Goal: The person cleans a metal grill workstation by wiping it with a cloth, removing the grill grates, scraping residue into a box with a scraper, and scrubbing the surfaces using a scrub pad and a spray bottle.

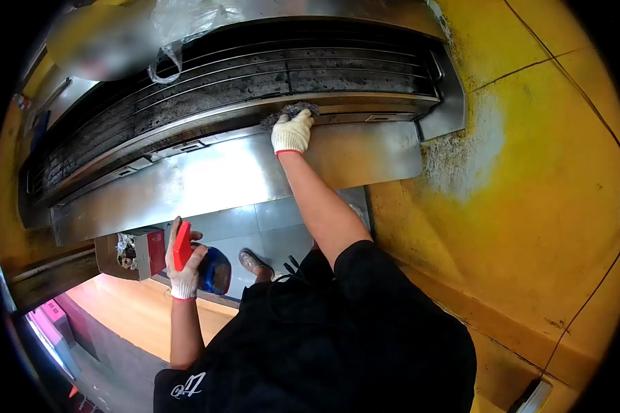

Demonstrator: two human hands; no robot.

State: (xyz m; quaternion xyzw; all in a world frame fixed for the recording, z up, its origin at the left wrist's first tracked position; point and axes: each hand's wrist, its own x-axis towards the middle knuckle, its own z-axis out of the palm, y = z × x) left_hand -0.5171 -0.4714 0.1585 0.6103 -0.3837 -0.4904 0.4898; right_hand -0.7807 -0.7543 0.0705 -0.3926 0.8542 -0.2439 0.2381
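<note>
My right hand (293, 133), in a white knit glove with a red cuff, presses a dark steel wool pad (298, 108) against the front rail of a long metal grill (220, 86). Its fingers are curled over the pad. Lower left, my gloved left hand (183, 265) grips a spray bottle (215, 270) with a red trigger head and a blue body. The bottle is held upright below the steel ledge (234, 175), away from the grill. Dark soot-like residue covers the grill's inside behind thin bars.
A clear plastic bag (179, 27) hangs over the grill's back edge. Stained yellow wall (530, 158) rises at the right. An open cardboard box (127, 255) with small items stands under the ledge at left. My shoe (252, 261) is on the grey tiled floor (238, 227).
</note>
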